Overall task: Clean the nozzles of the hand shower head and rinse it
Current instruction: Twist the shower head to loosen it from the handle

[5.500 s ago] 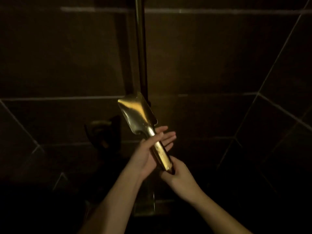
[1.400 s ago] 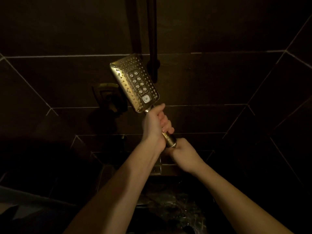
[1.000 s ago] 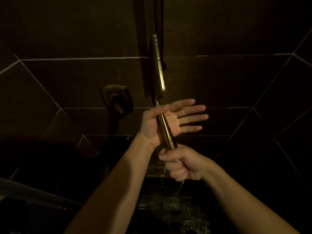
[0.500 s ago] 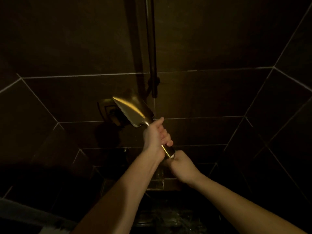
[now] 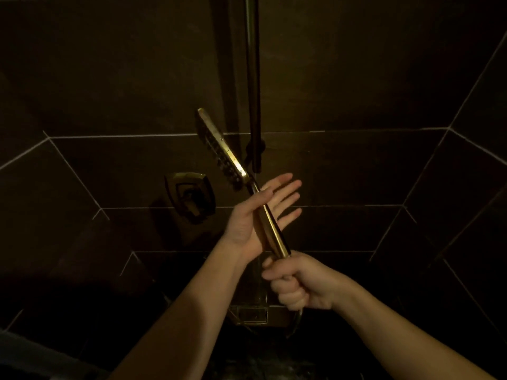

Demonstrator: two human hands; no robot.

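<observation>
A gold hand shower head (image 5: 219,148) with a flat rectangular face stands edge-on in mid-frame, its nozzle side turned left. Its long gold handle (image 5: 270,229) slants down to the right. My left hand (image 5: 259,215) lies flat against the handle, fingers straight and spread, the palm behind it. My right hand (image 5: 296,283) grips the handle's lower end in a fist, where the hose (image 5: 297,320) leaves it.
Dark tiled walls close in on three sides. A dark vertical riser pipe (image 5: 252,78) runs down the back wall behind the head. A gold wall control (image 5: 189,196) sits to the left. A metal fitting (image 5: 251,314) lies low in the middle.
Half a second ago my left hand was wrapped round the handle and the head's back faced me. Now that hand is flat and open, and the head has turned edge-on.
</observation>
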